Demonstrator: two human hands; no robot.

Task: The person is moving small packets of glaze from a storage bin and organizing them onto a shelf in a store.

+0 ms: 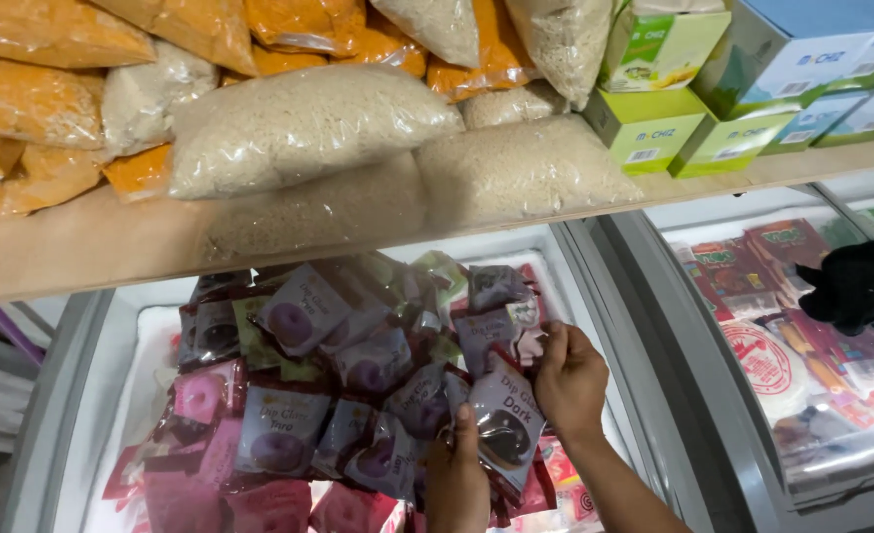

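Glossy grey-purple pouch (506, 419) with dark doughnut picture, between both hands.

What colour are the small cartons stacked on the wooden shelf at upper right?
Mostly lime green cartons with white panels, a few blue-topped; clearest in the head view.

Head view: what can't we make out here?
- Left hand: wrist cut by the bottom edge; fingers hidden behind the dark pouch.
- Right hand: fingertips buried among pouches, so its grip is unclear.
- Open freezer chest: floor hidden by the pouch pile.
- Neighbouring freezer: contents hazed by lid glare.
- Black object: too dark to identify.
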